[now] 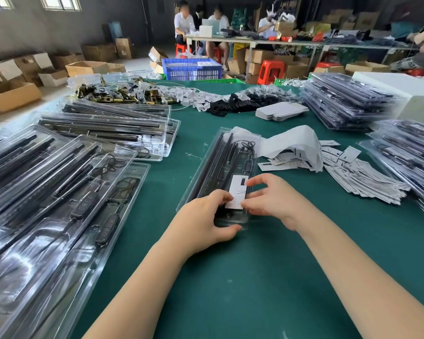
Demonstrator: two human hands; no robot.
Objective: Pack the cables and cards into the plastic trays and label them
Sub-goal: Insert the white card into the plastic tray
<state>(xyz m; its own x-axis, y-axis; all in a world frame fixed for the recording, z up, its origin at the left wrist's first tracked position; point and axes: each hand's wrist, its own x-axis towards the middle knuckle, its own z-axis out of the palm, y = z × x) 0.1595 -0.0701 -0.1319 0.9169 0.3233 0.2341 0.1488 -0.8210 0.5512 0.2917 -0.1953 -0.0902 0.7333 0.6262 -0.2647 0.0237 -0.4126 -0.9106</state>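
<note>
**Card seating in progress; many trays done, many left**

Both hands work at the near end of one plastic tray (218, 167) lying in the middle of the green desk (267, 277). Left hand (206, 216) grips the tray's near end, thumb under the edge and fingers curled over the top, with the fingertips touching the left edge of a white card (238, 192). Right hand (274, 199) pinches the card's right edge between thumb and forefinger. The card lies on the tray's near section, slightly tilted; whether it is fully seated cannot be told.

Status of this tray: black rods and a coiled cable (247, 145) already sit in its recesses. The card step appears to be under way. No label is visible on it, so labelling is judged still to do.

Status of the batch:
- Left of the desk: a spread of trays (59, 192) holding rods and cables, apparently awaiting cards.
- Right of the desk: stacked trays (348, 101) that look finished, though blur hides detail.
- Just right of the working tray: a loose heap of cards (353, 177), partly under crumpled white paper (296, 143).

Judged from these stocks, the task is mid-run, with a large share remaining.
</note>
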